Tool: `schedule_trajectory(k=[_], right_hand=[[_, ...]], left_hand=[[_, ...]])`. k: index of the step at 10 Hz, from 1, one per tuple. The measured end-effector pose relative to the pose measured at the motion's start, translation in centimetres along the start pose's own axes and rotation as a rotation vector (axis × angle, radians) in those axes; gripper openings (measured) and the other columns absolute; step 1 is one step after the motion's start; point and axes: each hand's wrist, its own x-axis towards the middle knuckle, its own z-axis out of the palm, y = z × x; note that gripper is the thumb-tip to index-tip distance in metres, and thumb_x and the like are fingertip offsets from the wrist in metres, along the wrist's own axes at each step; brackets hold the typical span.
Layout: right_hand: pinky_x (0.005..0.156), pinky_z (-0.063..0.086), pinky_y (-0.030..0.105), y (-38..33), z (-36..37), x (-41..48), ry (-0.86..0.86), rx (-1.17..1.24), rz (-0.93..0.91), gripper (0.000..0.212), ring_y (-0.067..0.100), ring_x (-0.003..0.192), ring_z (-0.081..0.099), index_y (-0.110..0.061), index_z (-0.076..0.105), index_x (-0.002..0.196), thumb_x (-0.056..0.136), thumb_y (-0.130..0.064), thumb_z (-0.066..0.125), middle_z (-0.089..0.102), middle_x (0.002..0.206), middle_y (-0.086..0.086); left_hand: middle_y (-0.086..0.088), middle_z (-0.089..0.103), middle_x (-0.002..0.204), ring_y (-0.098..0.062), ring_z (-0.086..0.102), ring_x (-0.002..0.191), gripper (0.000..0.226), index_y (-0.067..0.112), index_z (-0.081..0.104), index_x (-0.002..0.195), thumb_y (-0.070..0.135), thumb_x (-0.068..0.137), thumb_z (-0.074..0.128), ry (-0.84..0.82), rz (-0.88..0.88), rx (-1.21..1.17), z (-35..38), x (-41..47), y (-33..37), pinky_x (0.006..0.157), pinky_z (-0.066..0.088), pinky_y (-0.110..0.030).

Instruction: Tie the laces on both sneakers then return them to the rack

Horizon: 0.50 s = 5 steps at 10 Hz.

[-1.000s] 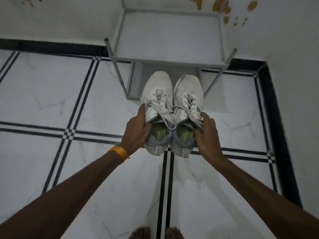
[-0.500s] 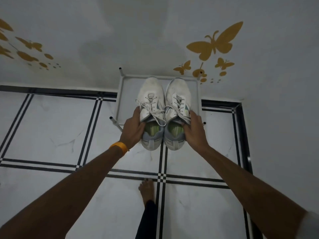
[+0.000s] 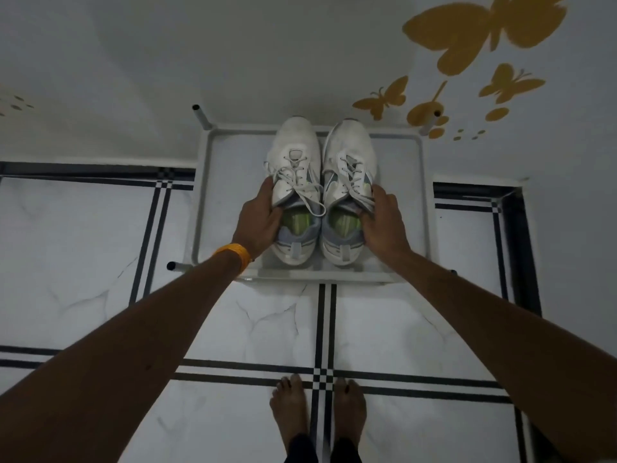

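Two white sneakers stood side by side, touching, over the top shelf of the grey metal shoe rack [image 3: 421, 202], with their toes toward the far wall. The left hand [image 3: 258, 220] grasped the left sneaker [image 3: 293, 152] at its outer side, near the collar. The right hand [image 3: 384, 223] grasped the right sneaker [image 3: 350, 145] in the same way. The laces [image 3: 302, 188] were tied, with loose ends over the tongues. An orange wristband [image 3: 233, 253] was on the left wrist. Two bare feet [image 3: 288, 411] stood on the near tiled floor [image 3: 83, 245]. Yellow butterfly stickers [image 3: 480, 31] were on the wall at far right.

Bare forearms, an orange wristband [image 3: 235, 255] on the left wrist, bare feet [image 3: 288, 411].
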Motion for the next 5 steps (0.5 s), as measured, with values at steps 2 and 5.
schedule_trajectory(k=[2,5], right_hand=[[0.088,0.044,0.034,1.6,0.5,1.6,-0.036,-0.015,-0.004,0.05,0.033,0.112,0.053,-0.009,0.036,0.144,0.098,-0.017,0.052,0.048,0.127,0.018],[0.095,0.048,0.047,-1.9,-2.8,-0.2,-0.182,-0.231,0.012,0.068,0.038,0.119,0.049,-0.015,0.024,0.15,0.095,-0.044,0.05,0.039,0.139,0.019]], left_hand=[[-0.015,0.06,0.132,-0.037,0.062,0.11,0.066,0.015,0.029,0.149,0.018,0.083,0.039,-0.013,-0.03,-0.003,1.8,0.9,-1.1,0.097,0.051,-0.042],[-0.02,0.06,0.118,-0.041,0.061,0.099,0.068,0.014,0.026,0.145,0.032,0.086,0.054,-0.111,-0.147,0.371,-0.5,0.3,2.3,0.084,0.054,-0.052]])
